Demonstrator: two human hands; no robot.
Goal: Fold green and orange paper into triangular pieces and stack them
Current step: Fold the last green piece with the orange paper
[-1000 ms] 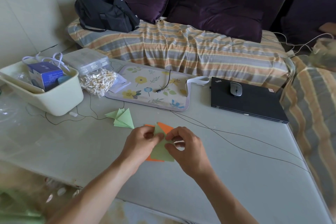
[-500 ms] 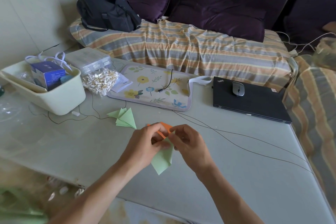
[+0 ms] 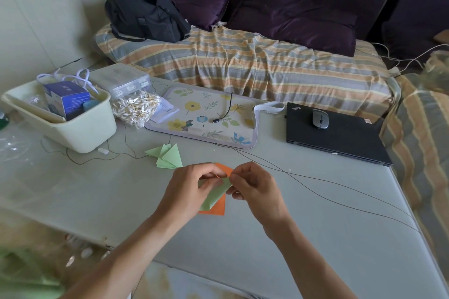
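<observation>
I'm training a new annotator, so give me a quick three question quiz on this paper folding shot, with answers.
1. True or false: both hands pinch the green paper.
2. What lies on the laptop? A) mouse B) scissors C) cup
3. Fill in: the pile of folded pieces is ____ in colour.

Key:
1. True: left hand and right hand pinch its top, over orange paper.
2. A, the mouse.
3. Green.
</observation>
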